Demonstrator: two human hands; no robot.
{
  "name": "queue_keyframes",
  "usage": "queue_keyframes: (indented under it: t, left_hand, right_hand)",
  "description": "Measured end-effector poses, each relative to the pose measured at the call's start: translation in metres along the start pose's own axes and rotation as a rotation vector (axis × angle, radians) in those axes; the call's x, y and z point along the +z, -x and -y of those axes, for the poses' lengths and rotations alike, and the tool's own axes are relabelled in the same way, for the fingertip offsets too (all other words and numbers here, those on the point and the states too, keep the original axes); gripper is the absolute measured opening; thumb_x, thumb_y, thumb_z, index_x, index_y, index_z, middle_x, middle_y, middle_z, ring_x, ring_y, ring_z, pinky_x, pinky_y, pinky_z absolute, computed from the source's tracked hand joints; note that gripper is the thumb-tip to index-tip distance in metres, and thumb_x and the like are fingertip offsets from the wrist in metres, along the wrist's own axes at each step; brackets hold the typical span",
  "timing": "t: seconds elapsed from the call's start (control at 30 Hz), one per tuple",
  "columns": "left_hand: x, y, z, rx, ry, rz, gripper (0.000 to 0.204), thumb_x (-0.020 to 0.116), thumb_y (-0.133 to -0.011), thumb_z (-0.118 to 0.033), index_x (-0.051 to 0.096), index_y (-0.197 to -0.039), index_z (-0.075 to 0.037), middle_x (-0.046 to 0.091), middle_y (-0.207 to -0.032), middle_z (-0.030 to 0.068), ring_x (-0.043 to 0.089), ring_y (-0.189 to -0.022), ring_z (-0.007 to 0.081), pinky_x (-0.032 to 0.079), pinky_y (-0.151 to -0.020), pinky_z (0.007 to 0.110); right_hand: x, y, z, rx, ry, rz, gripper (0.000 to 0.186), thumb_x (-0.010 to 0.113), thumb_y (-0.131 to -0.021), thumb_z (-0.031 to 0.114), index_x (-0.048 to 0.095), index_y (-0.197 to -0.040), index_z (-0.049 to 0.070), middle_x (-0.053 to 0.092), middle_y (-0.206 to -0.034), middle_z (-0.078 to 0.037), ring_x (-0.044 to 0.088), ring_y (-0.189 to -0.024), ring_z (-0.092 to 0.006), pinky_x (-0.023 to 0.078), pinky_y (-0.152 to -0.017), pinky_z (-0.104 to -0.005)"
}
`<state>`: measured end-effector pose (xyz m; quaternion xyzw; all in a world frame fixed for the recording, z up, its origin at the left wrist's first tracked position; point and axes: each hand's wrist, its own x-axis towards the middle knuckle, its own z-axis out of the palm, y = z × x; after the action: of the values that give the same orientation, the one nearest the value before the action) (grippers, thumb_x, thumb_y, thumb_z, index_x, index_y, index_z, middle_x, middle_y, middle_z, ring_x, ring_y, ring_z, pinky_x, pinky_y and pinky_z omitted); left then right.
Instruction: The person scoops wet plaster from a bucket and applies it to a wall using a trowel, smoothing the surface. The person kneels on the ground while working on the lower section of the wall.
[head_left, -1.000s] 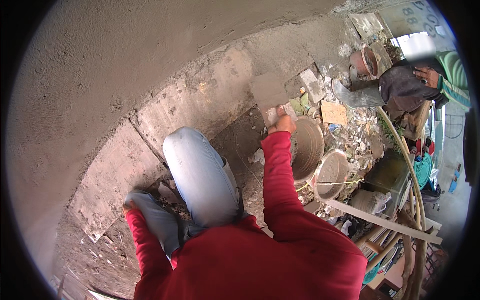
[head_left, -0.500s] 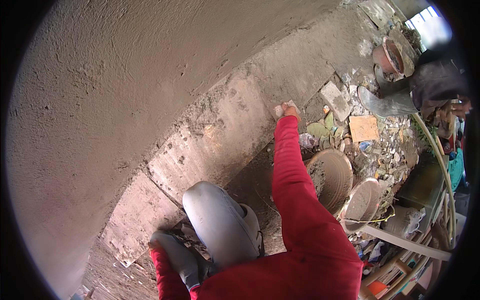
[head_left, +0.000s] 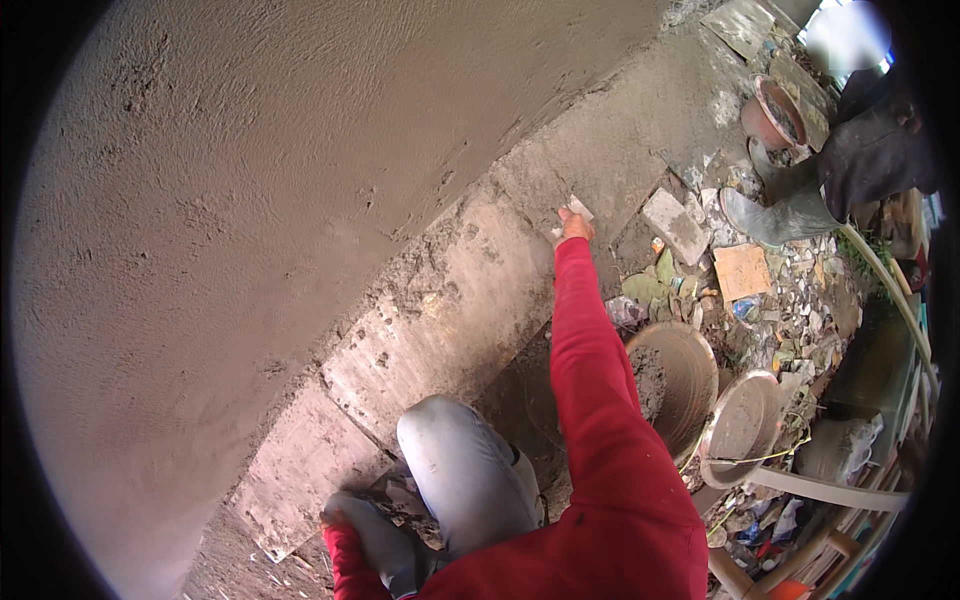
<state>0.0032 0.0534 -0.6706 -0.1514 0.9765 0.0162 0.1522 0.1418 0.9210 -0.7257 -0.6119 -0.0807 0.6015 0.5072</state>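
Note:
My right hand [head_left: 573, 228], at the end of a stretched-out red sleeve, is closed around a small pale flat piece [head_left: 580, 208]. What kind of tool or fragment it is cannot be made out. The hand is low over the mortar-smeared board [head_left: 610, 150] at the foot of the wall. My left hand [head_left: 336, 518] is beside my grey-clad left knee at the lower left, its fingers mostly hidden. Two more dusty boards, one in the middle [head_left: 450, 300] and one nearer [head_left: 310, 465], lie along the freshly plastered wall [head_left: 230, 220].
Two round basins stand right of my arm, one with mortar [head_left: 690, 385], one shallower [head_left: 745, 425]. Rubble, a brick [head_left: 675, 226] and a tan square tile [head_left: 742, 272] litter the ground. At upper right are another person's rubber boot [head_left: 785, 212] and a reddish bucket [head_left: 765, 120].
My view has shifted slightly, so the boards and basins sit lower and further right. The pale piece in my right hand is tilted differently. More of the other person's dark trousers shows.

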Motion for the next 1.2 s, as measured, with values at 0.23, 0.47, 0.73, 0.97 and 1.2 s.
queue_keyframes:
  t: [0.23,0.47,0.73,0.97,1.2]
  left_hand:
    - [-0.007,0.010,-0.012,-0.045,0.012,0.089,0.071,0.053,-0.086,-0.054,0.039,-0.139,-0.009,0.047,-0.136,0.0198,0.046,-0.124,0.0370,0.039,-0.101,0.046]
    - [-0.024,0.043,-0.047,-0.180,-0.073,0.168,0.068,0.054,-0.086,-0.053,0.036,-0.141,-0.018,0.045,-0.139,0.0137,0.042,-0.128,0.0352,0.033,-0.107,0.045]
    - [-0.004,-0.011,0.008,-0.152,-0.110,0.234,0.077,0.056,-0.078,-0.062,0.036,-0.143,-0.024,0.049,-0.137,0.0124,0.048,-0.123,0.0357,0.035,-0.105,0.047]
    - [0.011,-0.001,-0.012,-0.082,0.038,0.189,0.076,0.057,-0.079,-0.062,0.039,-0.141,-0.021,0.053,-0.131,0.0155,0.054,-0.117,0.0340,0.039,-0.101,0.045]
    - [0.015,-0.010,-0.002,-0.080,-0.057,0.201,0.077,0.052,-0.079,-0.065,0.039,-0.141,-0.020,0.051,-0.133,0.0170,0.049,-0.122,0.0345,0.030,-0.106,0.046]
  right_hand:
    - [-0.009,0.003,-0.007,-0.113,-0.119,0.103,0.048,0.070,-0.065,-0.007,0.057,-0.111,-0.008,0.060,-0.111,-0.014,0.057,-0.098,-0.0265,0.044,-0.090,-0.0398]
    - [-0.067,0.083,0.058,-0.149,-0.076,0.160,0.040,0.067,-0.076,0.002,0.058,-0.115,-0.002,0.062,-0.109,-0.010,0.058,-0.098,-0.0265,0.045,-0.089,-0.0398]
    - [-0.230,0.225,0.214,-0.290,0.069,0.081,0.037,0.065,-0.078,0.005,0.058,-0.114,-0.001,0.060,-0.106,-0.009,0.057,-0.092,-0.0245,0.049,-0.079,-0.0386]
    - [-0.350,0.291,0.267,-0.583,0.407,-0.163,0.019,0.067,-0.075,0.002,0.060,-0.092,-0.001,0.061,-0.079,-0.010,0.059,-0.062,-0.0208,0.047,-0.048,-0.0403]
    - [-0.299,0.285,0.199,-1.341,0.684,-0.076,0.014,0.066,-0.078,-0.001,0.067,-0.090,-0.008,0.068,-0.074,-0.014,0.061,-0.061,-0.0192,0.049,-0.060,-0.0331]
